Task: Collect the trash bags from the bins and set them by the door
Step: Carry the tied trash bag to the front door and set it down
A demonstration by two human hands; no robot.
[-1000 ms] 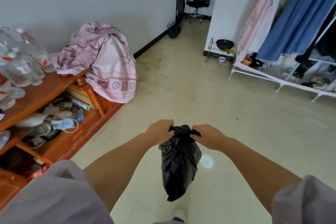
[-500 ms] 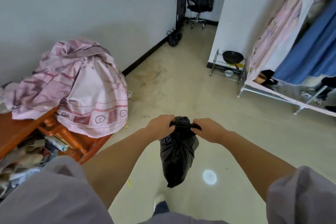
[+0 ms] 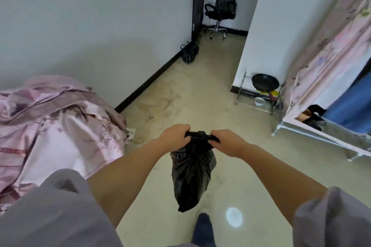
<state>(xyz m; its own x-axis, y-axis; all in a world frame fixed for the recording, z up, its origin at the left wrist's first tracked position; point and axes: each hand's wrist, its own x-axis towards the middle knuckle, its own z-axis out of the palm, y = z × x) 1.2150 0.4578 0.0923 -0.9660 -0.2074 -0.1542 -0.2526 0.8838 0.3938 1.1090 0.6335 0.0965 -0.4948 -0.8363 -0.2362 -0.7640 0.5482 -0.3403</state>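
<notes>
Currently, status by item:

Landmark: black trash bag [image 3: 191, 172], hanging in mid-air at the centre of the head view, clear of the floor [image 3: 200, 94].
Left hand [image 3: 175, 138]: at the left end of the bag's twisted neck; fingers curled tight round the gathered plastic.
Right hand [image 3: 226, 140]: at the right end of the same neck; fingers curled round it, thumb side toward the bag.
Bag neck: stretched roughly level between the two fists; the body of the bag hangs below, tapering to a point.
Forearms: both bare, extended forward, converging on the bag; grey sleeves [image 3: 56, 206] at the bottom corners of the view.
Foot: one dark shoe [image 3: 202, 224] on the floor directly below the bag's tip.
Light spot: a round bright patch [image 3: 234, 217] on the floor, just right of the shoe.
Pink bedding [image 3: 56, 126]: heaped to the left of the bag, against the white wall.
Second black bag [image 3: 189, 53]: far beyond the held bag, on the floor at the foot of a dark door frame [image 3: 198, 0].
Office chair [image 3: 221, 9]: beyond the door frame, farther than the second bag.
Wire rack [image 3: 259, 96]: ahead and right of the held bag, against a white wall, carrying a black pan [image 3: 265, 82] and a white bowl [image 3: 259, 101].
Wardrobe [image 3: 329, 62]: to the right of the held bag, floral cover drawn partly back, blue cloth [image 3: 351, 104] visible inside.
</notes>
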